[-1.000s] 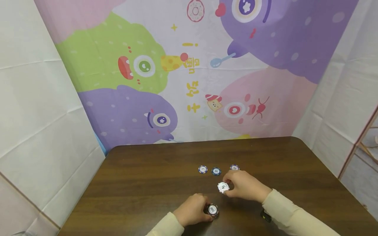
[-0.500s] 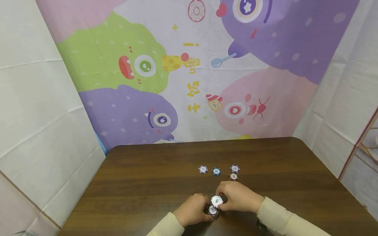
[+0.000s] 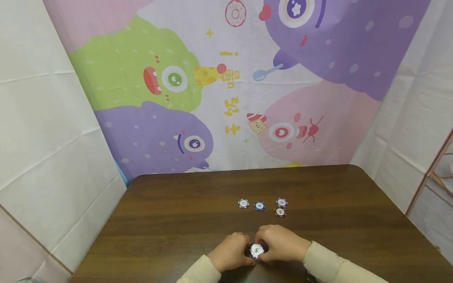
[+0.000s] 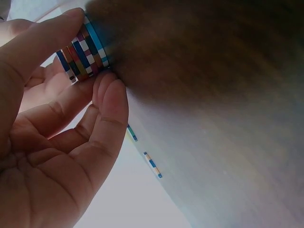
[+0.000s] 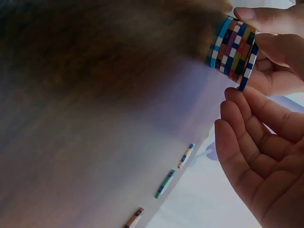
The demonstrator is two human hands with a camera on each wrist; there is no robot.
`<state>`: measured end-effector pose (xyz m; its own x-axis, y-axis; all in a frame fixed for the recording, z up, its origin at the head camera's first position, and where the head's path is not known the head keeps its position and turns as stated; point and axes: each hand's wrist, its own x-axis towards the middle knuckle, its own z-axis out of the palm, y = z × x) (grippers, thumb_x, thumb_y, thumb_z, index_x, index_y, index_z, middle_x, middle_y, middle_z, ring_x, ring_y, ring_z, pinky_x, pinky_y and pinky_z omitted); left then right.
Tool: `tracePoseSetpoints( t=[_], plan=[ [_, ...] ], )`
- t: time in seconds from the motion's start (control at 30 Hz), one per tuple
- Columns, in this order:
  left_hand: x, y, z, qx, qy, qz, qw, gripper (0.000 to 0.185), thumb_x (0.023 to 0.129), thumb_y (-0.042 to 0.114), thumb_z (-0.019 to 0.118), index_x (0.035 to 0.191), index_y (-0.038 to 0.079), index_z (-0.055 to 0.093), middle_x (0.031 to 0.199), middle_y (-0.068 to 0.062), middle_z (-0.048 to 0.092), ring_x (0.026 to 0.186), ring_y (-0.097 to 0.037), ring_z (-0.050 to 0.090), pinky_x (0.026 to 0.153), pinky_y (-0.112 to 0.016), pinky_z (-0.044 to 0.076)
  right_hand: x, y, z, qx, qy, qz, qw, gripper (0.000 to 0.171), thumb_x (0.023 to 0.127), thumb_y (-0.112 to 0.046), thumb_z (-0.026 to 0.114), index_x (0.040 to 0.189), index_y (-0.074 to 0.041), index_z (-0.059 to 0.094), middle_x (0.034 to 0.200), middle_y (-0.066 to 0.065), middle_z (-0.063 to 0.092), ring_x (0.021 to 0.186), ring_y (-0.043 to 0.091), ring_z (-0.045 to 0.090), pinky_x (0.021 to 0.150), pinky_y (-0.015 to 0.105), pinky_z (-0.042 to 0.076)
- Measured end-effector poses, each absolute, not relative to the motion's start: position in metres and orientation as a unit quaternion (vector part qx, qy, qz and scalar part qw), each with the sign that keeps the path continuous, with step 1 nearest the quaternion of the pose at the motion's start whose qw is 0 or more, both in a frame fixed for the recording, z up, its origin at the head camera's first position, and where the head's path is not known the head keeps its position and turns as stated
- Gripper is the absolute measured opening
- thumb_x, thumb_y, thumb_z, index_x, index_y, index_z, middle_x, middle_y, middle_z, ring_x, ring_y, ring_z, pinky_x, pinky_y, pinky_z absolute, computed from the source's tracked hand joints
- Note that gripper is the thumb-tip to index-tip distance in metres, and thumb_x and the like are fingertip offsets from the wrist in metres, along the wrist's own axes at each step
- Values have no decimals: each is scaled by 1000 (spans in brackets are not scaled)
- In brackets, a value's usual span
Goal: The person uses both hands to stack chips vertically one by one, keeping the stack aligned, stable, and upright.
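Note:
Near the front of the table, my left hand (image 3: pixel 231 252) grips a stack of poker chips (image 4: pixel 88 53) between thumb and fingers. My right hand (image 3: pixel 284 243) pinches one poker chip with a white face marked 5 (image 3: pixel 257 250) at the top of that stack. In the right wrist view this top chip (image 5: pixel 249 67) sits slightly tilted and offset from the striped edges of the others. Both hands are close together, one on each side of the stack. From the head view, the top chip hides most of the stack.
Farther back on the brown wooden table (image 3: pixel 170 212) lie a blue-and-yellow-edged chip (image 3: pixel 243 203), a teal-edged chip (image 3: pixel 260 206), a purple-edged chip (image 3: pixel 281 202) and a dark-edged chip (image 3: pixel 280 212). A cartoon-printed cloth (image 3: pixel 233 153) hangs behind the table.
My right hand has moved left and toward me, bringing the white-faced chip over onto the stack. The dark-edged chip at the back has come into view. My left hand has stayed put.

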<state>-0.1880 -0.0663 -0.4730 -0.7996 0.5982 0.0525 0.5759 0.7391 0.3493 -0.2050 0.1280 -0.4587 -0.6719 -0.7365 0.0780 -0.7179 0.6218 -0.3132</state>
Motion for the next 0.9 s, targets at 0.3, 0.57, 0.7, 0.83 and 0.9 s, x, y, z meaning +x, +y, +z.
tracePoseSetpoints(
  t=[0.3, 0.57, 0.7, 0.83, 0.9],
  plan=[
    [-188, -66, -472, 313, 931, 186, 36, 28, 68, 26, 86, 78, 14, 63, 68, 11, 54, 63, 1, 39, 58, -17, 36, -206, 125, -462, -402, 901, -161, 31, 23, 73, -27, 80, 90, -15, 70, 81, -13, 56, 68, -4, 43, 62, 17, 41],
    [-189, -66, -472, 316, 931, 178, 33, 27, 67, 26, 86, 77, 16, 63, 70, 12, 57, 65, 1, 41, 60, -17, 37, -205, 123, -461, -404, 899, -164, 34, 22, 74, -26, 79, 89, -14, 70, 80, -12, 59, 68, -4, 43, 62, 17, 41],
    [-189, -66, -472, 316, 931, 179, 37, 27, 67, 26, 86, 77, 16, 63, 70, 12, 57, 66, 2, 42, 61, -17, 38, -205, 123, -460, -404, 899, -167, 35, 22, 74, -26, 79, 90, -14, 71, 79, -13, 59, 68, -4, 43, 62, 17, 41],
    [-190, -67, -472, 315, 931, 183, 39, 27, 67, 26, 86, 77, 16, 63, 70, 13, 57, 66, 1, 42, 61, -17, 38, -205, 123, -460, -400, 900, -168, 38, 22, 75, -26, 79, 91, -14, 71, 79, -13, 58, 68, -4, 43, 62, 16, 40],
    [-190, -67, -472, 315, 930, 183, 37, 28, 67, 26, 86, 77, 16, 63, 70, 13, 57, 66, 1, 43, 61, -17, 38, -206, 124, -459, -401, 899, -171, 38, 22, 75, -26, 79, 91, -13, 71, 80, -12, 59, 68, -4, 43, 62, 16, 40]
  ],
)
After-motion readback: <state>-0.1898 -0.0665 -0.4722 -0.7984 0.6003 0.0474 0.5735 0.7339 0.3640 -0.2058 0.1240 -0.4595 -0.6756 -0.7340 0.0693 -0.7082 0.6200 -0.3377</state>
